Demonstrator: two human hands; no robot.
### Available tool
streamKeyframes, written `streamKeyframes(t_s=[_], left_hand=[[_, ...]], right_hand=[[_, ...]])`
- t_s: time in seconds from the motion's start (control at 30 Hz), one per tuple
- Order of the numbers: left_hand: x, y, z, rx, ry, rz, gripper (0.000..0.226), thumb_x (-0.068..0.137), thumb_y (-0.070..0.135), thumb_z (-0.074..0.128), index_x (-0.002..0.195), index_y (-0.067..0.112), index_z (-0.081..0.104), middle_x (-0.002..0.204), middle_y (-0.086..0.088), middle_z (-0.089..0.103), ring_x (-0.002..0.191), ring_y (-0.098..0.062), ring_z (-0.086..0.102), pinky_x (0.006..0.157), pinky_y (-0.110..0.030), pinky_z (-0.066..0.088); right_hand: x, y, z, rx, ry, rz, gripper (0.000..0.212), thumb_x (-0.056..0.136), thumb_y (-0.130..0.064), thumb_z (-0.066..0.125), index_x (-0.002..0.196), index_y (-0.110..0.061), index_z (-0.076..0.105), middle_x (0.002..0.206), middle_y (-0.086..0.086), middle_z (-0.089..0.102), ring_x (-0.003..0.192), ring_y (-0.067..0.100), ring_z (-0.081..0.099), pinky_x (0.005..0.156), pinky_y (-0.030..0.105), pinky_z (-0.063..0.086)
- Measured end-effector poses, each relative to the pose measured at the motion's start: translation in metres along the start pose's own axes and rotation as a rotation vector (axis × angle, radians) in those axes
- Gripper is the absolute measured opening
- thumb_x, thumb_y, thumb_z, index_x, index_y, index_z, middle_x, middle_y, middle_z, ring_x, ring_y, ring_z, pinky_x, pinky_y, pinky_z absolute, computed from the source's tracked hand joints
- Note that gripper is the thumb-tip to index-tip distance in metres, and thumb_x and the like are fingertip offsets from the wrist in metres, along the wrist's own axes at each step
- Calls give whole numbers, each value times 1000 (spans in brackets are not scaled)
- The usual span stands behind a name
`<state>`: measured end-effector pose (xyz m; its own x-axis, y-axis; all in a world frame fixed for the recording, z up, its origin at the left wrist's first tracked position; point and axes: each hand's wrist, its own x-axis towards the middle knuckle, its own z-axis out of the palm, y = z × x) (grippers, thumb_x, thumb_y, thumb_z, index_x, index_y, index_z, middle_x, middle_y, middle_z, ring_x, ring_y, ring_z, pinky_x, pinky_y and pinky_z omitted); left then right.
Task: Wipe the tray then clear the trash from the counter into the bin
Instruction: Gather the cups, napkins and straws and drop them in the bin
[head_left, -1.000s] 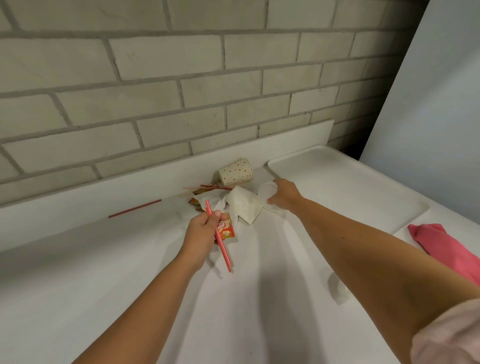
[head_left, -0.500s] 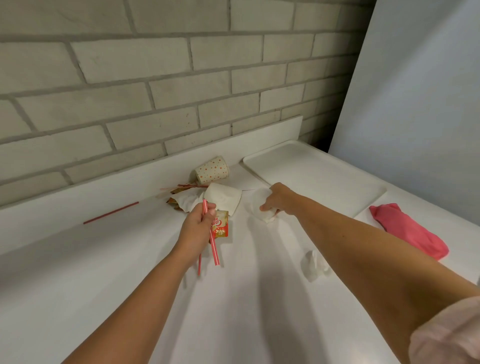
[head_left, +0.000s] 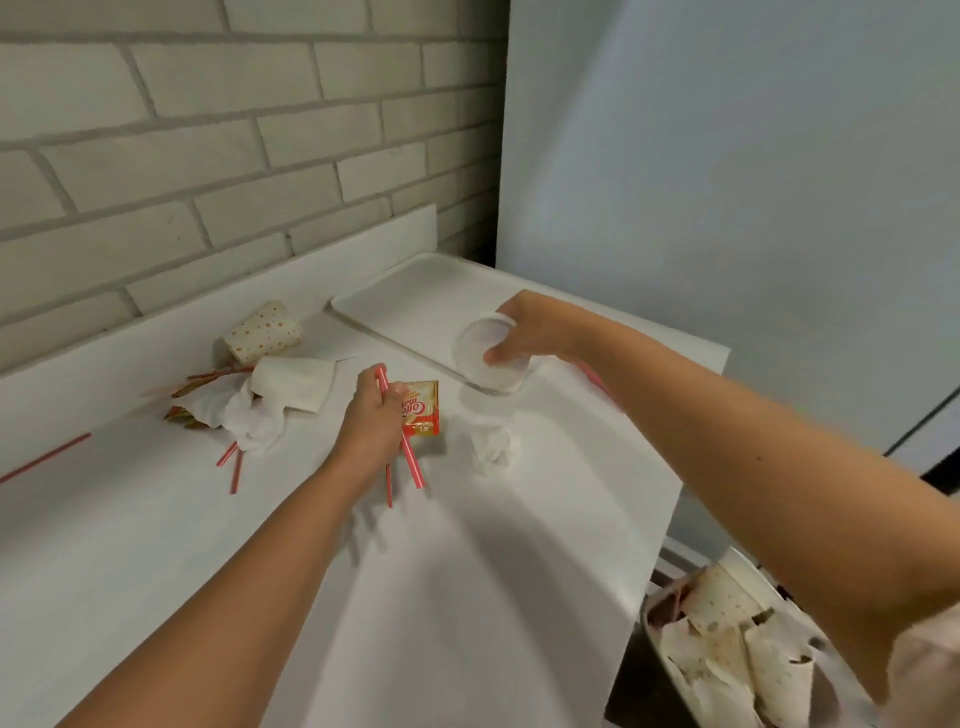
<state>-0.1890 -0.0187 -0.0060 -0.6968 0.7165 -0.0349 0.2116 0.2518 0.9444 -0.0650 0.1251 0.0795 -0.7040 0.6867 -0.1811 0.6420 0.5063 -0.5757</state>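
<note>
My left hand (head_left: 371, 423) grips two red-and-white straws (head_left: 410, 462) and an orange sachet (head_left: 423, 413) above the white counter (head_left: 363, 597). My right hand (head_left: 535, 332) holds a clear plastic lid (head_left: 488, 356) in the air over the near edge of the white tray (head_left: 415, 296). A crumpled white tissue (head_left: 491, 449) lies on the counter below the lid. Further left is a trash pile: a dotted paper cup (head_left: 265, 332) on its side, white napkins (head_left: 280, 400) and loose straws (head_left: 231, 462). The bin (head_left: 727, 639) at lower right holds paper cups.
A brick wall runs behind the counter, and a pale panel stands to the right of the tray. A long red straw (head_left: 44, 460) lies at the far left. A strip of the pink cloth (head_left: 597, 382) shows behind my right forearm. The counter's right edge drops off beside the bin.
My right hand has lifted the clear lid off the counter and moved right over the tray edge. My left hand now holds the sachet with the straws. The view swung right, revealing the bin.
</note>
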Motion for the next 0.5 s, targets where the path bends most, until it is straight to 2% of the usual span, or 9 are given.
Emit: streamKeyframes(t_s=[0.1, 0.2, 0.27, 0.4, 0.5], left_hand=[[-14, 18, 37, 20, -76, 21, 40, 102, 27, 33, 140, 14, 32, 127, -12, 53, 110, -29, 58, 85, -33, 44], [-35, 37, 76, 31, -170, 88, 35, 102, 29, 32, 128, 9, 42, 119, -12, 57, 107, -27, 59, 88, -36, 47], [-51, 49, 101, 47, -232, 125, 33, 102, 30, 31, 120, 7, 45, 112, -10, 57, 100, -23, 59, 80, -33, 47], [-75, 64, 146, 88, -304, 186, 31, 102, 28, 31, 112, 4, 48, 102, -8, 57, 91, -20, 57, 74, -31, 45], [-86, 65, 176, 104, -320, 187, 23, 102, 26, 32, 105, 7, 45, 88, -1, 53, 78, -14, 53, 60, -23, 40]], right_hand=[[-37, 24, -19, -129, 46, 23, 38, 81, -22, 71, 116, -11, 62, 98, 1, 58, 90, 21, 54, 75, 25, 37], [-68, 53, -36, -196, 92, 78, 34, 82, -23, 71, 113, -12, 62, 97, 3, 61, 87, 25, 57, 71, 28, 42], [-85, 76, -46, -198, 119, 134, 34, 82, -23, 70, 113, -10, 61, 102, 8, 63, 84, 25, 56, 66, 28, 48], [-118, 129, -53, -162, 128, 242, 35, 84, -20, 67, 112, -1, 60, 103, 12, 63, 82, 24, 56, 56, 27, 44], [-134, 177, -38, -84, 81, 368, 36, 85, -17, 65, 113, 5, 59, 106, 19, 63, 79, 26, 57, 52, 25, 44]])
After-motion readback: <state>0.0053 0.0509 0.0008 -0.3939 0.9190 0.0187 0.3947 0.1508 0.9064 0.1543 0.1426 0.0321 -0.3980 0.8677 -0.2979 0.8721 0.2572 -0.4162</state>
